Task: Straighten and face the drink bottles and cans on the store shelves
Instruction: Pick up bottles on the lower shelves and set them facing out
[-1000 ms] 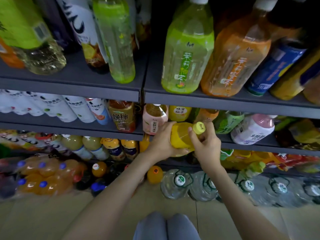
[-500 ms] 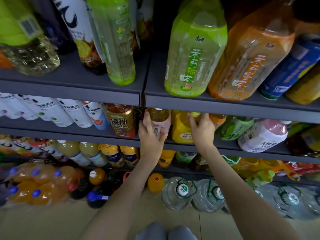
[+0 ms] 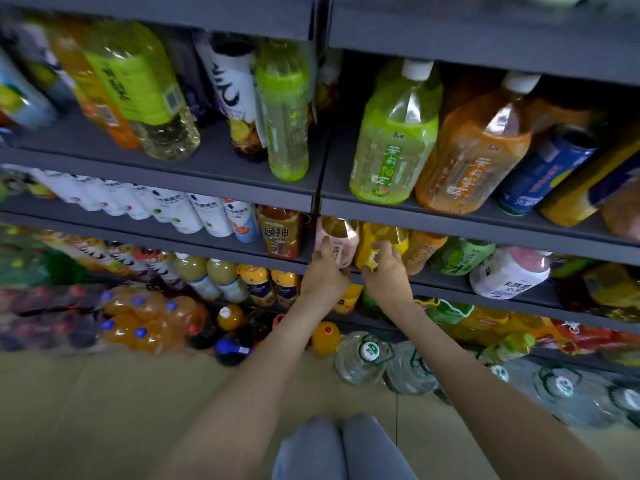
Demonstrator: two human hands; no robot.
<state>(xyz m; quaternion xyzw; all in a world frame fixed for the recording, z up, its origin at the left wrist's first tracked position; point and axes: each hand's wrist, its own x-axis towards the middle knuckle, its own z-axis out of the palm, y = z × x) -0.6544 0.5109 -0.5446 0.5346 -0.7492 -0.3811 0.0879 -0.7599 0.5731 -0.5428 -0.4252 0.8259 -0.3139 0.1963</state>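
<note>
- Since a second ago the yellow bottle (image 3: 384,235) has gone from mid-air between both hands back onto the middle shelf (image 3: 446,287). The view has also tipped up, so more of the upper shelf (image 3: 221,161) shows.
- Far left on the middle shelf, white bottles (image 3: 173,213) stand in a row.
- Right of them a brown bottle (image 3: 281,233) ends the left bay, its label facing out.
- The left hand (image 3: 323,275) reaches up to the pink bottle (image 3: 341,237). Its fingers are fairly straight and laid against the front label, not wrapped round it.
- The pink bottle stands first in the right bay, just beside the yellow bottle, with its top under the lip of the upper shelf.
- The right hand (image 3: 388,271) grips the yellow bottle low down, with its fingers curled round the body and the thumb on the left side.
- The yellow bottle stands between the pink bottle and an orange bottle (image 3: 424,251). Its cap is hidden by the shelf above.
- Further right come a green bottle (image 3: 464,258) and a white bottle with a pink top (image 3: 509,275).
- On the upper shelf above the hands stand a big green tea (image 3: 391,147) and, to its right, an orange tea (image 3: 474,157).
- Water jugs (image 3: 363,355) sit on the floor below the right arm.
</note>
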